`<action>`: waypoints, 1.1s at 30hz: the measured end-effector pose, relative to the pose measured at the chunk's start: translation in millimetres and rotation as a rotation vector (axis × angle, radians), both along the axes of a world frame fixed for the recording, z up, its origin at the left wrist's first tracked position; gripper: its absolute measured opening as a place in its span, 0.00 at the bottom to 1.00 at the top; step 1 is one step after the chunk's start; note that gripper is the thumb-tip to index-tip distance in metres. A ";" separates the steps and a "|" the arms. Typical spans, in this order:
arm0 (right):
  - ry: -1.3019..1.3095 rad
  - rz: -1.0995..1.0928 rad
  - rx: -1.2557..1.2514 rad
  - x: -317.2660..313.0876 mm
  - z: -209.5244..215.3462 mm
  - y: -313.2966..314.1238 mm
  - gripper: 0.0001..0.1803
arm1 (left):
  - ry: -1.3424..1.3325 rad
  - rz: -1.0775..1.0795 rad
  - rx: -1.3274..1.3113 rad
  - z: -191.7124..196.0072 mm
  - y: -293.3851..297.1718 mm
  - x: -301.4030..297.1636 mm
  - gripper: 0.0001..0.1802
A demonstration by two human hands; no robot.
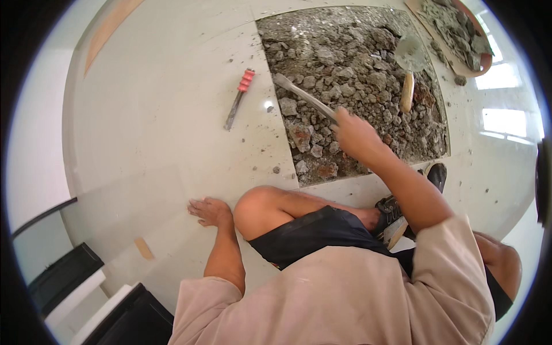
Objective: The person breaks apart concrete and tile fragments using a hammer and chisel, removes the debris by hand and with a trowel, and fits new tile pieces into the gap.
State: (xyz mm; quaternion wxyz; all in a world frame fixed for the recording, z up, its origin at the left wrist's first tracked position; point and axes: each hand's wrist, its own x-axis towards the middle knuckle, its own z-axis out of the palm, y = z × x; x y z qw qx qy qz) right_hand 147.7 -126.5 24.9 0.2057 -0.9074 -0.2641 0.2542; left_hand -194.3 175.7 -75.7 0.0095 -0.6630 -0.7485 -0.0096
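While the person sits low on the pale tiled floor with one bare knee drawn up, the right hand is closed around the near end of a flat metal bar, which slants up and to the left across a square opening full of broken grey rubble. The bar's far tip lies at the left edge of the rubble, close to the cut line of the tiles. The left hand rests well apart from the right one, palm down and fingers spread flat on the floor beside the knee, holding nothing. On the tiles to the left of the opening lies a chisel with a red grip, untouched and well clear of both hands. A trowel with a wooden handle sits on the rubble toward the right side of the opening. Beyond it, at the top right, a shallow pan holds more grey debris.
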 end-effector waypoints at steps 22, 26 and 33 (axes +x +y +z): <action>-0.428 -0.208 0.101 7.1 -58.3 -114.3 0.16 | 0.112 -0.018 -0.037 15.7 38.8 -9.7 0.25; -0.445 -0.290 0.145 6.7 -71.1 -120.9 0.12 | -0.386 -0.247 -0.165 64.6 38.9 37.6 0.13; -0.377 -0.351 0.233 13.5 -68.8 -110.7 0.10 | -0.515 -1.208 -0.092 83.1 5.5 259.8 0.18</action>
